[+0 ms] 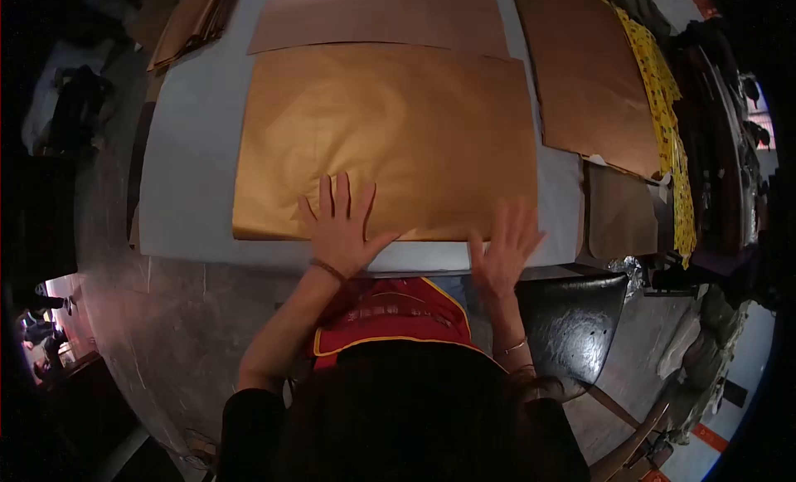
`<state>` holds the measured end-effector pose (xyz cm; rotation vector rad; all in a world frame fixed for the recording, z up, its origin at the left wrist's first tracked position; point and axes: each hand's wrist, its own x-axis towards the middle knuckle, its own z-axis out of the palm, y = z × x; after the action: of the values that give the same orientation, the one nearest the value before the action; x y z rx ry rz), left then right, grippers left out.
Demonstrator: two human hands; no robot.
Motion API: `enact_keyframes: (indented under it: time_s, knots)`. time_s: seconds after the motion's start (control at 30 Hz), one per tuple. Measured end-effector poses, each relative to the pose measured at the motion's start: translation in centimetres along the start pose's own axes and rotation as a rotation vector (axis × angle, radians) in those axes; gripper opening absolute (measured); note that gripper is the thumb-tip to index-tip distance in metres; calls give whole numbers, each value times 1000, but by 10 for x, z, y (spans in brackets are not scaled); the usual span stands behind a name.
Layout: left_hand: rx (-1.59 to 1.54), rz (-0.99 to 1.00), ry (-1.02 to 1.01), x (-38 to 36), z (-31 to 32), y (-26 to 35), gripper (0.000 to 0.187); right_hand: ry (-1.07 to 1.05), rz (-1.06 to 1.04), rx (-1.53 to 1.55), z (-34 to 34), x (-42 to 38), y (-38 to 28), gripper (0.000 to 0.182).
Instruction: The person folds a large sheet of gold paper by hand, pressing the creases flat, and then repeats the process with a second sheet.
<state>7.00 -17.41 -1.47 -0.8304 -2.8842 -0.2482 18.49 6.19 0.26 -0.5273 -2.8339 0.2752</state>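
A large gold sheet (390,138) lies flat on a pale grey counter (186,192), its near edge running almost along the counter's near edge. The left hand (340,229) rests palm down on the near part of the gold sheet, a little left of its middle, fingers spread wide and flat, holding nothing; a dark band sits on that wrist. The right hand (504,250) is at the sheet's near right corner, palm down with the fingers spread, partly over the sheet and partly over the counter edge; it is blurred, so whether it presses on the paper or just hovers cannot be told, but its grip is wide and closed on nothing. A thin bangle shows on that wrist. Beyond the gold sheet, on the far side, a brown sheet (377,17) lies flat, touching or slightly tucked under the gold one's far edge. To the right another brown sheet (589,84) lies at an angle, and right of that a yellow patterned cloth (663,109) runs along the edge. A stack of brown papers (195,17) sits at the far left corner. Near the person's body a red apron with yellow trim (390,312) shows, and a dark chair seat (572,320) stands just right of it.
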Motion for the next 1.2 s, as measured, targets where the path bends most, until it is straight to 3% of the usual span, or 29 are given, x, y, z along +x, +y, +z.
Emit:
enact_keyframes:
  time_s: [0.07, 0.2, 0.73, 0.87, 1.13, 1.2]
  knots:
    - [-36, -8, -3, 0, 0, 2, 84, -91, -336, 37, 4, 20, -28, 59]
    - [-53, -29, -35, 1, -4, 4, 84, -189, -613, 15, 14, 50, -49, 53]
    - [-186, -90, -49, -31, -11, 11, 84, -351, -635, 5, 15, 34, -37, 59]
    - [-228, -181, -38, -44, -11, 8, 76, -353, -650, -20, 14, 27, -34, 63]
    - [215, -498, 123, -87, -14, -135, 55, -363, -664, -41, 18, 24, -34, 68]
    - [320, -706, 156, -91, -22, -152, 53, -355, -657, -45, 19, 23, -34, 69]
